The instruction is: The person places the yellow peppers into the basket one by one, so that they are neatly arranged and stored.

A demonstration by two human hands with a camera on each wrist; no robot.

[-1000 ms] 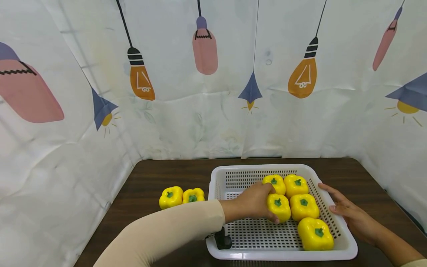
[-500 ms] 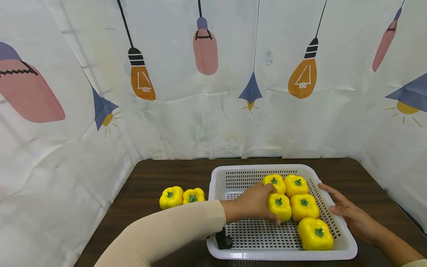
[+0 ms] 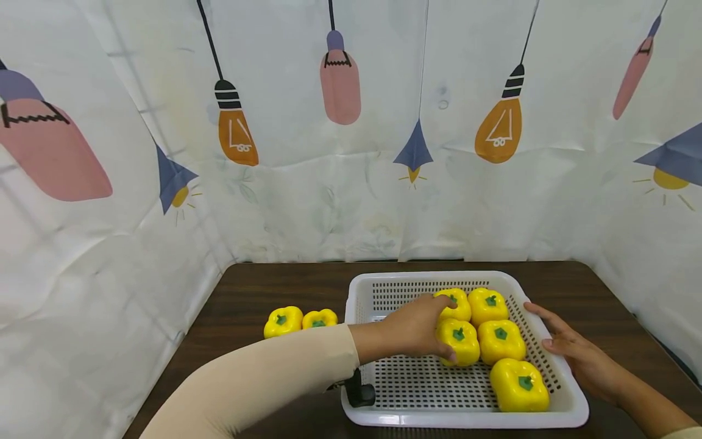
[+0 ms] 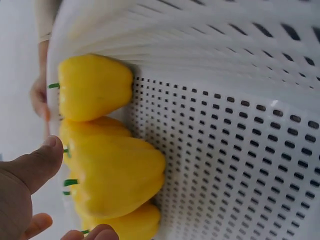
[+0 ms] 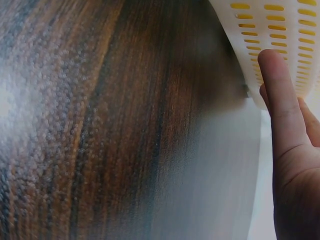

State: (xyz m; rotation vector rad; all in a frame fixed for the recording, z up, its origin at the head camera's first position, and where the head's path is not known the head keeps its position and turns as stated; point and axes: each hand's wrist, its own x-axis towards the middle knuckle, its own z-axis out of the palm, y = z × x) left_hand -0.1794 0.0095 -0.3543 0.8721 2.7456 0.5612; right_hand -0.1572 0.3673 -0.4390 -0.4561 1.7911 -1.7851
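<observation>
Several yellow bell peppers with green stems sit in a white perforated plastic basket [image 3: 433, 419], grouped along its right side. My left hand [image 3: 414, 329] reaches in from the left, over the bell pepper [image 3: 463, 344] in the middle of the left row. The left wrist view shows its thumb [image 4: 42, 162] and fingers spread loosely, lifted off that bell pepper [image 4: 122, 172]. My right hand [image 3: 578, 353] lies along the outside of the basket's right wall, its fingers extended at the rim. In the right wrist view a straight thumb [image 5: 280, 95] points along the slotted wall.
Two more yellow bell peppers [image 3: 283, 321] are on the dark wood table [image 3: 241, 292], left of the basket, partly behind the left sleeve [image 3: 263, 378]. A white curtain [image 3: 340, 207] printed with lamps surrounds the table at the back and sides.
My left hand has loosened from the middle bell pepper and drawn slightly back to the left. The bell pepper stays in its place. My right hand has not moved.
</observation>
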